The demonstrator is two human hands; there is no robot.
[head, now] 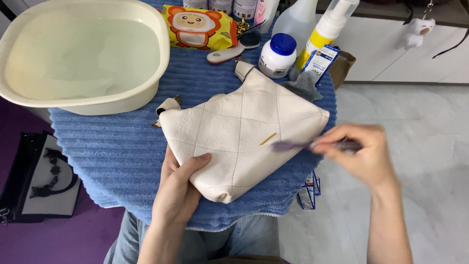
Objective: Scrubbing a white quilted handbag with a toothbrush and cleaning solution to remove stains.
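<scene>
Item: cream quilted bag [244,137], flat on the blue ribbed towel [117,156] covering your surface. Your left hand [178,188] clamps its lower corner; your right hand [364,156] pinches a purple brush [293,145], blurred, its head at the bag's right edge. Leather looks dry, no foam; progress unclear. Behind: yellow wipes pack [198,27], white jar with blue lid [277,56], yellow-labelled pump bottle [325,32], blue-white sachet [320,63], cream basin [83,54] of water.

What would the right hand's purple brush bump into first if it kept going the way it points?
Probably the white quilted bag: the right hand aims the purple brush leftward, its blurred tip already over the bag's edge.
</scene>
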